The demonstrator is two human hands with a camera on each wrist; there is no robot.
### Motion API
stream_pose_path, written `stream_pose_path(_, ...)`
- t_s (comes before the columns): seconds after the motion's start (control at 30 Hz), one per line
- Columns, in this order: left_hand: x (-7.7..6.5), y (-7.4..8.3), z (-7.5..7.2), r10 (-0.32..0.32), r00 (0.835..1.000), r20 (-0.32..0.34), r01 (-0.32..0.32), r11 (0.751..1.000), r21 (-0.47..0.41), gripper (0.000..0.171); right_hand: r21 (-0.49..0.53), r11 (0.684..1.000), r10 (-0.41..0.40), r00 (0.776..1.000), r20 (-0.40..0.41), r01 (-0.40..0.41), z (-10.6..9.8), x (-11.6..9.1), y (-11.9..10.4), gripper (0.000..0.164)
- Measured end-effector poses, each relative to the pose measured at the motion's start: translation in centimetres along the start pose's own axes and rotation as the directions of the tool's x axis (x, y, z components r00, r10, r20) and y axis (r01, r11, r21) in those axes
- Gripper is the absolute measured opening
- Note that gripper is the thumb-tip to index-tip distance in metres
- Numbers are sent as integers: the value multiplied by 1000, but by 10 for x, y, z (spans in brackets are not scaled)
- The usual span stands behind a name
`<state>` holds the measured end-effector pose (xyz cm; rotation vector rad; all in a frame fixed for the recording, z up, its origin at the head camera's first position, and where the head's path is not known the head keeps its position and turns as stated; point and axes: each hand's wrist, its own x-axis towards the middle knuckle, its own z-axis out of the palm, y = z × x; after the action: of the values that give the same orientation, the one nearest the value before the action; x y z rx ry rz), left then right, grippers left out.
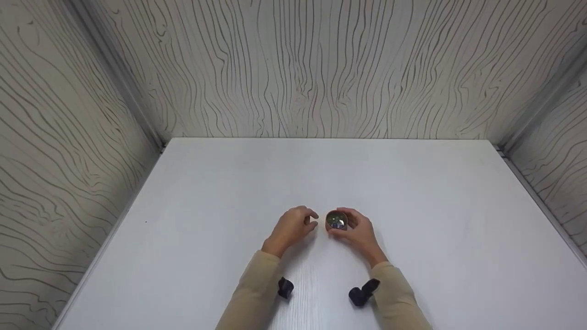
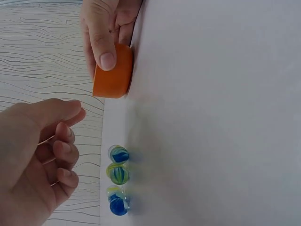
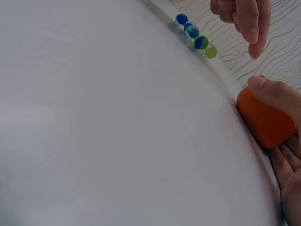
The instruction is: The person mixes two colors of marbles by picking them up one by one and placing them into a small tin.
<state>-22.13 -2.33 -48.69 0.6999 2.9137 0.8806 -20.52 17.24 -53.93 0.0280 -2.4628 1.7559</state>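
Note:
My right hand [image 1: 360, 231] grips a small orange cup [image 2: 115, 75] between thumb and fingers. From the head view, glassy, shiny contents [image 1: 338, 222] show in the cup, too small to tell apart. The cup stands upright at the white tabletop. Left of it, my left hand [image 1: 293, 225] hovers with loosely bent fingers, thumb and forefinger a little apart, and nothing visible between them. Several glass marbles with blue, green and yellow swirls, among them a green-striped marble [image 2: 117, 174], lie in a row on the table near the left hand; the head view does not show them.
The white table [image 1: 229, 174] extends around both hands. Wood-grain patterned panels [image 1: 316, 68] stand at the back and sides. Black wrist-camera mounts [image 1: 362, 293] jut from the sleeves just above the tabletop.

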Motion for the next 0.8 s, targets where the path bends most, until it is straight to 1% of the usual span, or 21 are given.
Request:
stream_pose_path(0.1,-1,-2,-1,8,1000,-9,-8,1000,0,17,22,1000,11,1000,8,-11,-1,-1,-1,61)
stream_pose_path(0.2,-1,-4,-1,11,1000,-16,-11,1000,1,16,70,995,62,997,42,-65,-1,0,-2,62)
stream_pose_path(0.23,-1,-4,-1,8,1000,-16,-8,1000,-2,16,85,993,83,995,54,-87,-2,1,-1,62)
stream_pose_path(0.33,-2,-5,-2,-11,1000,-9,11,1000,-16,17,83,990,106,992,63,-111,-1,3,-1,61)
stream_pose_path(0.43,-3,-6,-4,-35,999,0,34,999,-32,17,62,992,110,992,60,-114,-1,3,-1,60)
stream_pose_path(0.57,-4,-8,-5,-50,999,-1,50,998,-43,17,43,994,103,993,55,-105,0,4,0,60)
stream_pose_path(0.8,-6,-11,-11,-88,996,-4,88,993,-79,17,32,994,101,993,58,-103,-1,3,0,60)
